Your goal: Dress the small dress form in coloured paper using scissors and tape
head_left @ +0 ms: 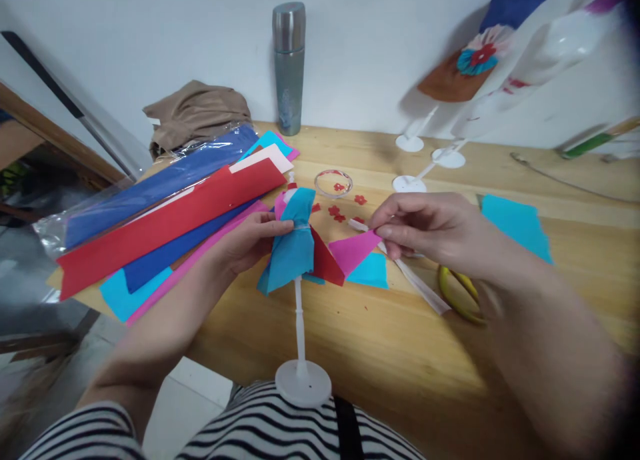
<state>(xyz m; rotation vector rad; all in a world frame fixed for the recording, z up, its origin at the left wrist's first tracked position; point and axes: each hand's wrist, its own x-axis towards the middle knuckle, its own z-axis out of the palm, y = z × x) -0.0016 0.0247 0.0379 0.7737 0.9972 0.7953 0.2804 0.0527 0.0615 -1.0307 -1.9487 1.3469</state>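
My left hand is closed around a small figure dressed in turquoise fabric, its thumb pressing at the narrow, tied-looking middle. Beneath the cloth, a white stand with a thin stem and round base tilts towards my striped top. A red cloth flap sticks out on the figure's right side. Between finger and thumb, my right hand pinches the corner of a pink fabric piece; whether it joins the figure, I cannot tell. A white strip runs from under that hand across the table.
Coloured fabric strips and a plastic-wrapped blue bundle lie left. Small red flowers surround a clear ring. A flask stands at the wall. Yellow-handled scissors and turquoise cloth lie right, dressed stands behind.
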